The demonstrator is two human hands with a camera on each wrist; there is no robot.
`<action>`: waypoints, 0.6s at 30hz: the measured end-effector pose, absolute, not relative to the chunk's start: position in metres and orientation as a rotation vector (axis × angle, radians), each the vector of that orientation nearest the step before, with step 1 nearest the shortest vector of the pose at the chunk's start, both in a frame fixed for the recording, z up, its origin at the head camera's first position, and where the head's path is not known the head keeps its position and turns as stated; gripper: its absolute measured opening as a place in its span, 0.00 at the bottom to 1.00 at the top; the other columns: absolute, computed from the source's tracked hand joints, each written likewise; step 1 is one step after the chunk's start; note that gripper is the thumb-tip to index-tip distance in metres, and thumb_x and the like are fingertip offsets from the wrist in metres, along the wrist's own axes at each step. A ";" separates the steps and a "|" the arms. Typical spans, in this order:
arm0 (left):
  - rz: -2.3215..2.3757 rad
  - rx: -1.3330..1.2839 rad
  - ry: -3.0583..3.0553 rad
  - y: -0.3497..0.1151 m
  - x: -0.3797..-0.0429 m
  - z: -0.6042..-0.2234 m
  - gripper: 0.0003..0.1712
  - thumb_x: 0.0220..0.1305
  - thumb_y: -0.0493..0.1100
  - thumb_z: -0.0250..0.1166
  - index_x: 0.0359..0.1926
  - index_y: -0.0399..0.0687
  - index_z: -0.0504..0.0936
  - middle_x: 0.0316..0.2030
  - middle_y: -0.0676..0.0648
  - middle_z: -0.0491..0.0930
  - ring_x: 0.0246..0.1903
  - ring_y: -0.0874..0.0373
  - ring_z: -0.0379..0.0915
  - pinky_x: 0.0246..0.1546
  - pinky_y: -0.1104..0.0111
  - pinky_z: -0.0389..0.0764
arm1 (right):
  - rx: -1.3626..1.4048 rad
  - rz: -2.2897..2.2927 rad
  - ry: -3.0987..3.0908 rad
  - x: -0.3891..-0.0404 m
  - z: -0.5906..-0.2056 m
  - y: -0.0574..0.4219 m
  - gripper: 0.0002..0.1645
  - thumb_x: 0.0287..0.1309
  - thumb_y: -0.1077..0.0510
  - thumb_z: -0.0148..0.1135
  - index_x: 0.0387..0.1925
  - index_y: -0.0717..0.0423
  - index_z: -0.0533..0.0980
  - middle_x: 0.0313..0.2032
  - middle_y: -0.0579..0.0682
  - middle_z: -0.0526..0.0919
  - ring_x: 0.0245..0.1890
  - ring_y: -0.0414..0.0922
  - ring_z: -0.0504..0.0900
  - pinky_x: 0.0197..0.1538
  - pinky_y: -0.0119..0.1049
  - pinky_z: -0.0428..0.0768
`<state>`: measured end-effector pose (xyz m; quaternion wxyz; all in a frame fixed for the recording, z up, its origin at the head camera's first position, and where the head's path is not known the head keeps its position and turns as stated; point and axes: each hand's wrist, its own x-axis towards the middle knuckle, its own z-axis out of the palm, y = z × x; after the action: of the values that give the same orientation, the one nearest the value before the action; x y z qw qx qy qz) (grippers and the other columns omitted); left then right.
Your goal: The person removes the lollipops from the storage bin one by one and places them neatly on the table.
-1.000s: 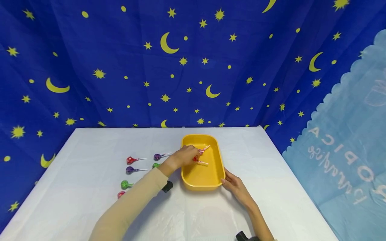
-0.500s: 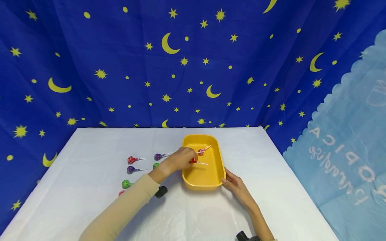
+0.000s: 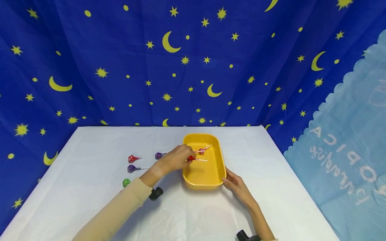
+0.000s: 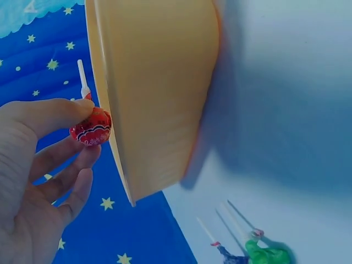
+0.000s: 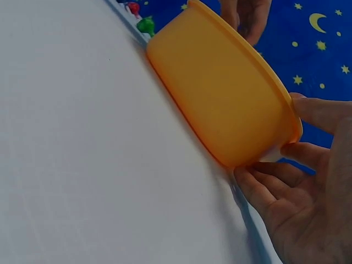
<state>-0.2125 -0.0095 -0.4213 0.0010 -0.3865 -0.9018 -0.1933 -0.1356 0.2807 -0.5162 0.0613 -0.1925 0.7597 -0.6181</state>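
Note:
My left hand [image 3: 175, 158] pinches a red-wrapped lollipop [image 4: 91, 129] between thumb and fingers, over the left rim of a yellow plastic bin [image 3: 203, 186]. In the head view the white stick points right, over the bin's inside. A pink lollipop [image 3: 201, 151] lies inside toward the back, with another white stick beside it partly hidden by the hand. My right hand [image 3: 238, 189] grips the bin's front right corner; the right wrist view has its thumb [image 5: 316, 110] at the rim and its fingers against the lower wall.
Left of the bin on the white table [image 3: 271, 201] lie a red lollipop [image 3: 132, 159], two purple lollipops [image 3: 131, 168] and a green lollipop [image 3: 126, 182]. My left sleeve [image 3: 111, 214] hides part of this area. A blue star-patterned cloth [image 3: 135, 60] hangs behind.
My left hand has drawn back leftward from over the bin's inside to its left rim, carrying the red lollipop. The bin and my right hand stay in place.

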 end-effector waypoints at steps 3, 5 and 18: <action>-0.590 -1.211 -2.821 -0.015 -0.209 -0.420 0.09 0.57 0.35 0.70 0.40 0.43 0.87 0.35 0.49 0.84 0.34 0.58 0.73 0.45 0.66 0.80 | -0.587 -1.864 2.306 -0.136 -0.516 0.280 0.35 0.70 0.63 0.51 0.72 0.71 0.51 0.68 0.72 0.59 0.65 0.64 0.65 0.56 0.25 0.74; -0.601 -1.208 -2.816 -0.017 -0.207 -0.420 0.09 0.57 0.35 0.70 0.40 0.43 0.87 0.35 0.49 0.84 0.34 0.58 0.72 0.44 0.65 0.79 | -0.586 -1.862 2.307 -0.136 -0.515 0.280 0.35 0.70 0.63 0.51 0.72 0.71 0.51 0.68 0.72 0.59 0.65 0.64 0.64 0.56 0.25 0.74; -0.696 -1.167 -2.793 -0.033 -0.199 -0.424 0.11 0.58 0.34 0.69 0.43 0.42 0.87 0.40 0.47 0.84 0.39 0.55 0.75 0.48 0.63 0.79 | -0.586 -1.885 2.281 -0.136 -0.516 0.280 0.36 0.70 0.63 0.51 0.72 0.71 0.51 0.68 0.73 0.59 0.65 0.55 0.68 0.56 0.26 0.75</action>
<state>-0.1993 -0.0332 -0.4235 0.0176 -0.3757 -0.8991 -0.2239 -0.1357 0.2803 -0.5163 0.0626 -0.1938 0.7546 -0.6238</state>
